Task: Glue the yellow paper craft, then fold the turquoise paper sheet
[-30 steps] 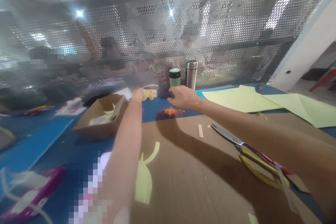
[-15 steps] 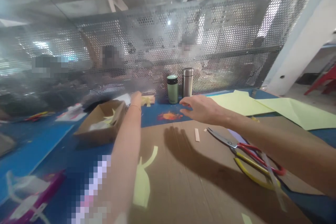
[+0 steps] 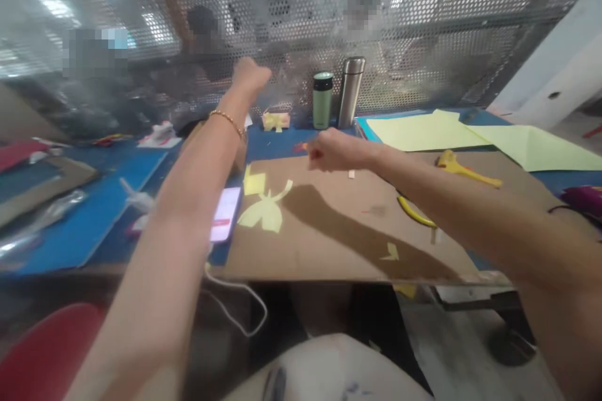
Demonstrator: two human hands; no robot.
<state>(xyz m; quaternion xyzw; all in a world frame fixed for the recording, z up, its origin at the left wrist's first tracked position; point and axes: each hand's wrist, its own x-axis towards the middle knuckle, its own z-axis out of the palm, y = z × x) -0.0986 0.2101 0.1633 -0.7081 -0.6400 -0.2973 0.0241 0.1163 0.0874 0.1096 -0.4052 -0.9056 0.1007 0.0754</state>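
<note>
My left hand (image 3: pixel 251 78) is raised over the far side of the table, in front of the perforated screen. Its fingers are curled closed and blurred, and their inside is hidden. Low over the cardboard sheet (image 3: pixel 329 257), my right hand (image 3: pixel 335 149) is closed in a loose fist with nothing visible in it. A pale yellow paper cutout (image 3: pixel 264 213) lies on the cardboard near a yellow pad of notes (image 3: pixel 254 183). Scissors with a yellow handle (image 3: pixel 416 212) are partly hidden beneath my right forearm.
A green tumbler (image 3: pixel 322 103) and a steel flask (image 3: pixel 350 94) stand at the back. Yellow paper sheets (image 3: pixel 423 130) lie to the right, near a yellow tool (image 3: pixel 463 169). A lit phone (image 3: pixel 226 214) with a white cable is at the left. People sit behind the screen.
My left hand has risen from the small patterned item at the back. My right hand has gone from open to a fist. The view has tilted down, showing the table's front edge.
</note>
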